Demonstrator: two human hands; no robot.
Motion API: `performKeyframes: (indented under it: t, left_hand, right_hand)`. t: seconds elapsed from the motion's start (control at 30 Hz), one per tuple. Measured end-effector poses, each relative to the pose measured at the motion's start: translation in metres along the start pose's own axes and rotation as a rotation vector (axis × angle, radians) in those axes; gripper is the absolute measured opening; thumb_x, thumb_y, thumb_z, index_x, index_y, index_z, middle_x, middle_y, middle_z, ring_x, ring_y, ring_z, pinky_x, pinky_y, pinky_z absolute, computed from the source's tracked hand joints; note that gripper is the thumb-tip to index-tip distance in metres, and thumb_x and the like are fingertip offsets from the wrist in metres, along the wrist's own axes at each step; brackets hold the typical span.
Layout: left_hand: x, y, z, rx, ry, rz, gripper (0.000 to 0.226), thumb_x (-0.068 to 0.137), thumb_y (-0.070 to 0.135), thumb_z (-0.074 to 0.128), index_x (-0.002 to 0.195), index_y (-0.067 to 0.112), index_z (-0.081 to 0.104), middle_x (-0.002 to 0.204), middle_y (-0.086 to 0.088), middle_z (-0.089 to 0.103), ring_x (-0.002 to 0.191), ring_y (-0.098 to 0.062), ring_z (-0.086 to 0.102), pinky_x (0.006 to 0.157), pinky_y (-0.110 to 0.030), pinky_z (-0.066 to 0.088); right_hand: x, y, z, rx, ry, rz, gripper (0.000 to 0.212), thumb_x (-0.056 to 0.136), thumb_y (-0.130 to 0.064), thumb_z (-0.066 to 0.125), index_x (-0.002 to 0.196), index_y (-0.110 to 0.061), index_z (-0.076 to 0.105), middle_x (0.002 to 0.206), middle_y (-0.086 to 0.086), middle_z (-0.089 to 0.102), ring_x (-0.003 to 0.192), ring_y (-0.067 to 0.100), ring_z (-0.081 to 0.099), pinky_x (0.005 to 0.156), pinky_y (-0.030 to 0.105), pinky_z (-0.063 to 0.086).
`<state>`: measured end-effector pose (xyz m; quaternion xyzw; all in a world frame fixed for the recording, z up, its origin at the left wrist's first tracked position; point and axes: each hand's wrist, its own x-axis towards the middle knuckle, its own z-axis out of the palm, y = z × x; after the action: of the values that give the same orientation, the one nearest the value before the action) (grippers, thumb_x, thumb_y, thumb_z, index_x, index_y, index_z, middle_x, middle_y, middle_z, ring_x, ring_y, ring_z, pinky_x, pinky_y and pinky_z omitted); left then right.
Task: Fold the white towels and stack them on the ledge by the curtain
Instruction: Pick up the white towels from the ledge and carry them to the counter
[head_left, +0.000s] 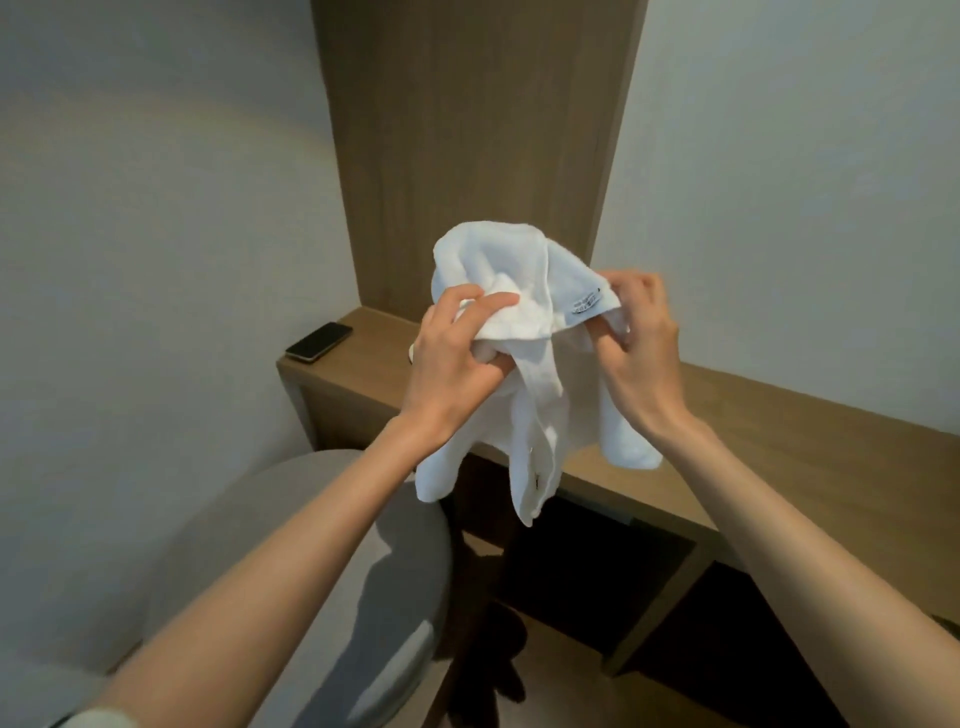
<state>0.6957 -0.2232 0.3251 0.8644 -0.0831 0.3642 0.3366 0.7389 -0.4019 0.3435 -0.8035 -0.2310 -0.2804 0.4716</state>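
Note:
A crumpled white towel (498, 270) hangs in the air above the wooden ledge (779, 441), with a small label showing near its right edge. My left hand (457, 358) grips a bunched part of it on the left side. My right hand (641, 338) pinches its edge by the label. The towel's loose ends dangle below both hands, past the ledge's front edge. No curtain is in view.
A dark phone (318, 341) lies on the ledge's left end. A tall wooden panel (478, 130) rises behind the ledge between white walls. A grey rounded chair (322, 561) stands at the lower left. Open dark space lies under the ledge.

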Motion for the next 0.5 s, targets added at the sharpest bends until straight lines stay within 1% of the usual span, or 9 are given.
performKeyframes:
  t: [0.13, 0.23, 0.3, 0.37, 0.4, 0.43, 0.5]
  left_hand:
    - [0.062, -0.029, 0.027, -0.024, 0.005, 0.021, 0.044, 0.077, 0.017, 0.069, 0.121, 0.021, 0.063, 0.126, -0.007, 0.051, 0.114, -0.027, 0.050, 0.089, -0.040, 0.048]
    - [0.101, -0.057, 0.050, -0.036, 0.012, 0.042, 0.045, 0.078, 0.025, 0.065, 0.122, 0.020, 0.062, 0.127, -0.008, 0.050, 0.115, -0.026, 0.048, 0.090, -0.031, 0.044]
    - [0.117, -0.080, 0.071, -0.031, -0.001, 0.030, 0.045, 0.081, 0.025, 0.064, 0.125, 0.023, 0.059, 0.130, -0.007, 0.047, 0.117, -0.023, 0.043, 0.091, -0.024, 0.037]
    - [0.122, -0.106, 0.094, -0.025, -0.056, -0.019, 0.046, 0.084, 0.020, 0.062, 0.129, 0.026, 0.054, 0.135, -0.004, 0.042, 0.120, -0.019, 0.035, 0.094, -0.021, 0.033]
    - [0.122, -0.119, 0.106, -0.009, -0.104, -0.056, 0.047, 0.087, 0.017, 0.060, 0.132, 0.027, 0.051, 0.138, -0.003, 0.039, 0.123, -0.019, 0.032, 0.097, -0.023, 0.033]
    - [0.119, -0.134, 0.119, 0.018, -0.169, -0.100, 0.048, 0.090, 0.015, 0.056, 0.136, 0.028, 0.047, 0.142, -0.003, 0.035, 0.127, -0.020, 0.029, 0.102, -0.028, 0.032]
    - [0.108, -0.165, 0.145, 0.091, -0.359, -0.192, 0.047, 0.098, 0.018, 0.045, 0.143, 0.029, 0.037, 0.152, -0.005, 0.025, 0.137, -0.025, 0.023, 0.113, -0.039, 0.024]
  right_hand:
    - [0.058, 0.031, 0.020, -0.024, 0.055, -0.044, 0.028, 0.088, -0.003, 0.058, 0.111, -0.018, 0.058, 0.109, -0.006, 0.041, 0.097, 0.004, 0.046, 0.087, 0.031, 0.049]
    - [0.096, 0.060, 0.041, -0.032, 0.065, -0.044, 0.029, 0.089, -0.006, 0.058, 0.112, -0.025, 0.055, 0.111, -0.010, 0.039, 0.102, 0.008, 0.047, 0.092, 0.036, 0.051]
    - [0.114, 0.084, 0.058, -0.049, 0.042, -0.016, 0.030, 0.090, -0.008, 0.057, 0.114, -0.026, 0.053, 0.113, -0.011, 0.038, 0.107, 0.012, 0.047, 0.095, 0.039, 0.051]
    - [0.124, 0.112, 0.076, -0.103, -0.042, 0.052, 0.031, 0.094, -0.013, 0.054, 0.121, -0.028, 0.049, 0.120, -0.007, 0.038, 0.113, 0.015, 0.045, 0.099, 0.041, 0.048]
    - [0.126, 0.127, 0.084, -0.133, -0.118, 0.096, 0.034, 0.096, -0.018, 0.051, 0.126, -0.032, 0.045, 0.125, -0.005, 0.037, 0.117, 0.017, 0.044, 0.102, 0.042, 0.045]
    - [0.125, 0.143, 0.092, -0.155, -0.210, 0.146, 0.037, 0.098, -0.023, 0.047, 0.131, -0.036, 0.040, 0.131, -0.002, 0.035, 0.122, 0.019, 0.042, 0.105, 0.041, 0.042]
    - [0.116, 0.175, 0.108, -0.197, -0.423, 0.251, 0.044, 0.099, -0.031, 0.043, 0.140, -0.042, 0.030, 0.146, 0.003, 0.027, 0.132, 0.025, 0.034, 0.108, 0.044, 0.034]
